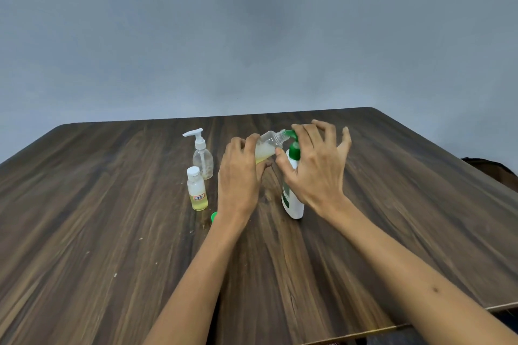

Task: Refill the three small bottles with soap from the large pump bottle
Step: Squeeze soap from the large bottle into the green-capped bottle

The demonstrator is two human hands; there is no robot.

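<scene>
My left hand grips a small clear bottle, tilted with its open neck against the green spout of the large white pump bottle. Pale yellow soap lies in the small bottle's lower part. My right hand rests on the green pump head, palm down, fingers spread. A small capped bottle with yellow soap and a label stands to the left. Behind it stands a small clear pump bottle with a white pump. A green cap lies on the table, partly hidden by my left wrist.
Everything stands near the middle of a dark wooden table. Its far edge meets a grey wall, and its near right edge runs close under my right forearm. A dark object shows beyond the table's right edge.
</scene>
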